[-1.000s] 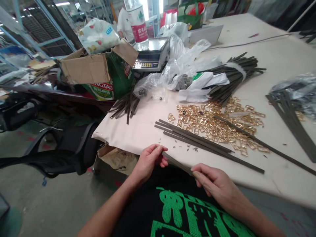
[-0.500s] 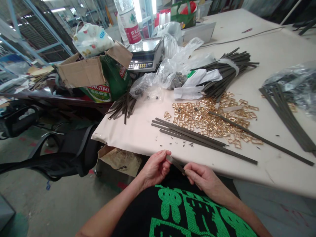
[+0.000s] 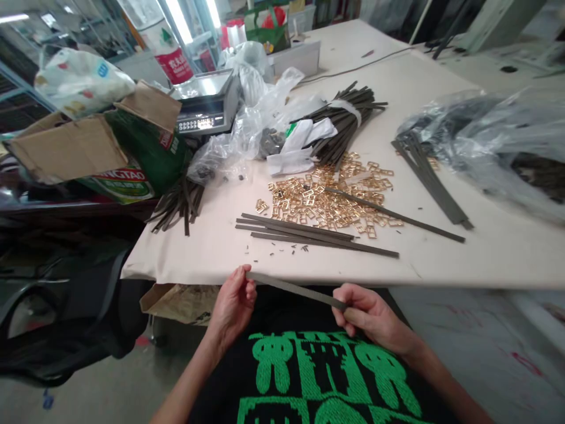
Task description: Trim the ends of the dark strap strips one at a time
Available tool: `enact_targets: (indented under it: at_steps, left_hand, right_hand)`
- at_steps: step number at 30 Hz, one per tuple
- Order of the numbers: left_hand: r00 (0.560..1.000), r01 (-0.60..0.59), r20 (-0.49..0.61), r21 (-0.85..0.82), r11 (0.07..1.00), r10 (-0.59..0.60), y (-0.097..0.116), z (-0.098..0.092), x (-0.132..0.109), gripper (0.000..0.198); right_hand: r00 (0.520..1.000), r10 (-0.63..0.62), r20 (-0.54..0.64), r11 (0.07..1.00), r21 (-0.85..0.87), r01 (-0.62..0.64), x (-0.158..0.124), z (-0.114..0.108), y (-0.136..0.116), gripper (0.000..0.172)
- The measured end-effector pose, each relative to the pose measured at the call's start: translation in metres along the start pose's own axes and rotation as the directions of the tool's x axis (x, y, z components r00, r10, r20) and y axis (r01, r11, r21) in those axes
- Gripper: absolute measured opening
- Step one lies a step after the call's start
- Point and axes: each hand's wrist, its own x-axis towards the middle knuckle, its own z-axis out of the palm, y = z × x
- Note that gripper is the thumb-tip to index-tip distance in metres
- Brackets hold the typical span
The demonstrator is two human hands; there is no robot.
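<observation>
A dark grey-green strap (image 3: 295,288) stretches between my two hands, just off the table's front edge. My left hand (image 3: 235,294) pinches its left end between thumb and fingers. Around its right end the fingers of my right hand (image 3: 366,309) are closed. Beyond, on the table (image 3: 212,247), lie several similar loose straps (image 3: 318,235) side by side. Behind them spreads a heap of gold-coloured metal buckles (image 3: 318,200), with one single strap (image 3: 397,216) reaching out of it to the right. Small dark offcuts (image 3: 293,250) are scattered in front of the loose straps.
At the back lies a tied strap bundle (image 3: 353,118) beside clear plastic bags (image 3: 256,112). A digital scale (image 3: 207,103) and a cardboard box (image 3: 70,150) stand at the left. More straps (image 3: 432,182) and a plastic bag (image 3: 485,135) lie right. A black chair (image 3: 79,306) is left below.
My hands have moved apart, so a longer stretch of the strap shows between them. The head view has turned to the right.
</observation>
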Motion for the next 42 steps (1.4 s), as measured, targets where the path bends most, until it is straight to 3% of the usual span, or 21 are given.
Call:
enact_targets:
  at_steps: [4, 11, 16, 21, 28, 39, 42]
  left_hand:
    - [1.000, 0.000, -0.011, 0.056, 0.998, 0.000, -0.005, -0.014, -0.003, 0.037]
    - [0.996, 0.055, -0.078, 0.165, 0.985, -0.043, -0.012, -0.044, -0.004, 0.044]
    - [0.983, 0.095, -0.167, 0.129, 0.987, -0.073, -0.022, -0.059, 0.006, 0.032]
    - [0.981, 0.156, -0.139, 0.128, 0.979, -0.138, -0.035, -0.074, 0.020, 0.022]
    - [0.961, 0.243, -0.172, 0.160, 0.957, -0.215, -0.041, -0.075, 0.032, 0.003]
    - [0.950, 0.278, -0.201, 0.186, 0.943, -0.240, -0.043, -0.075, 0.041, 0.014]
    - [0.949, 0.295, -0.182, 0.212, 0.932, -0.259, -0.044, -0.075, 0.043, 0.009]
  right_hand:
    - [0.993, -0.101, 0.058, 0.993, 0.065, 0.097, 0.003, 0.005, -0.002, 0.034]
    - [0.971, -0.135, 0.198, 0.989, 0.080, 0.121, 0.003, 0.013, -0.006, 0.035]
    - [0.971, -0.120, 0.209, 0.991, 0.084, 0.104, 0.000, 0.016, -0.007, 0.036]
    - [0.972, -0.174, 0.160, 0.979, 0.135, 0.153, 0.002, 0.020, -0.002, 0.031]
    - [0.974, -0.174, 0.142, 0.963, 0.232, 0.138, 0.008, 0.020, 0.016, 0.018]
    - [0.974, -0.169, 0.149, 0.939, 0.324, 0.113, 0.010, 0.026, 0.013, 0.026]
    - [0.963, -0.173, 0.209, 0.943, 0.318, 0.101, 0.011, 0.026, 0.014, 0.026]
